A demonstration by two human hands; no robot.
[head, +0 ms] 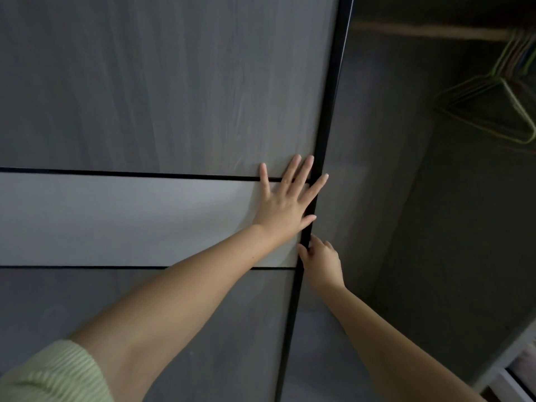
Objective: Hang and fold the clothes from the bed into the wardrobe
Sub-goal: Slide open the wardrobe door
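The wardrobe's sliding door fills the left and middle of the head view: grey wood grain with a pale band across it and a black edge strip. My left hand presses flat on the door beside that strip, fingers straight and spread. Just below it, my right hand grips the black edge, thumb on the front and fingers curled round behind. To the right the wardrobe stands open and dark inside. No clothes from the bed are in view.
Several empty wire hangers, green and pale, hang from a wooden rail at the upper right. A pale shelf edge shows at the lower right corner.
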